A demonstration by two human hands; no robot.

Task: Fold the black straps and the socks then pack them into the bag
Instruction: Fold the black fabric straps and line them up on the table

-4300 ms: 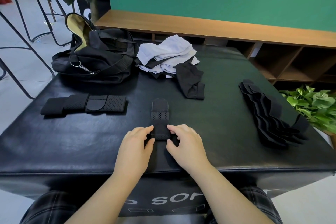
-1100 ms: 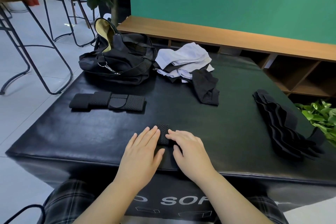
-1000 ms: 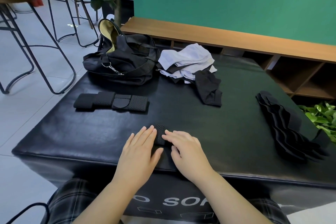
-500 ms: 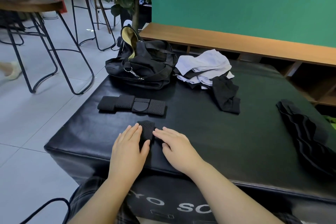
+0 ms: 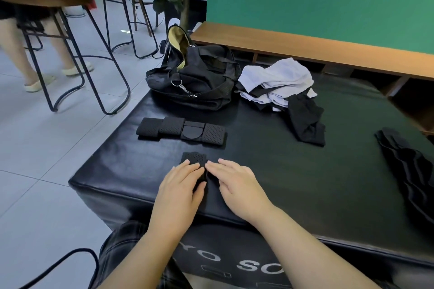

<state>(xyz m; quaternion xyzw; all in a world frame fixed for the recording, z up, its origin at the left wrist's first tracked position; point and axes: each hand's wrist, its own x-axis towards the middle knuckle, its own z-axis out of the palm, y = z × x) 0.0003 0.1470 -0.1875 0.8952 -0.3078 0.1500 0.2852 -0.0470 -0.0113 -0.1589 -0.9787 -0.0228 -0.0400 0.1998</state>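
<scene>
The folded strap is being pressed flat at the near edge of the black padded table, approx. 6 o'clock on the top, w/ only its perforated far end left showing. It is being held down by the left hand and right hand, fingers straight, nothing being clenched or pinched; both are released flat, palms down.

Risks, as judged: the fold is likely being kept shut by pressure alone, so it could be sprung open once the hands are lifted, esp. if the material is stiff. Since it is being worked right at the table's edge, it could also be nudged off toward the lap.

Outward: a second strap set is being left lying flat at approx. 9 o'clock, apart from the hands. The bag is sitting at 11 o'clock, its mouth being held partly open; the opening looks narrow, so packing may be hindered. A sock pile, white and black, is lying at 12–1 o'clock, touching the bag's side, unfolded. More black straps are stacked at 3 o'clock, well apart.

Nothing is being seen between the hands and the bag except the strap set.
</scene>
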